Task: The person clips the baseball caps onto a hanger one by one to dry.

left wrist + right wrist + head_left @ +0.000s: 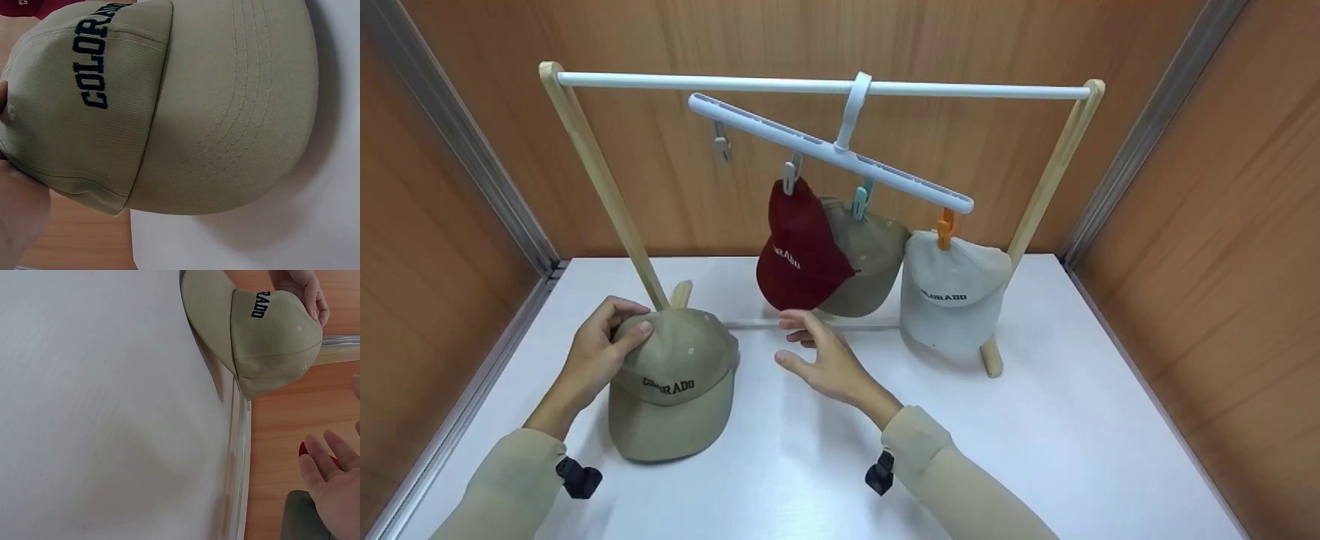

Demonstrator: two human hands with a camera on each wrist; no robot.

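A khaki baseball cap with dark lettering is at the left, its brim towards me. My left hand grips the top of its crown between thumb and fingers. In the left wrist view the cap's brim fills most of the picture. My right hand is in the air right of this cap, fingers spread and holding nothing. Just above its fingertips hangs a dark red cap; a second khaki cap hangs partly behind that one. A white cap hangs further right.
A white clip hanger hooks over the white rod of a wooden-legged rack and tilts down to the right. Its leftmost grey clip dangles without a cap. An orange clip pinches the white cap. Wooden walls enclose the white table.
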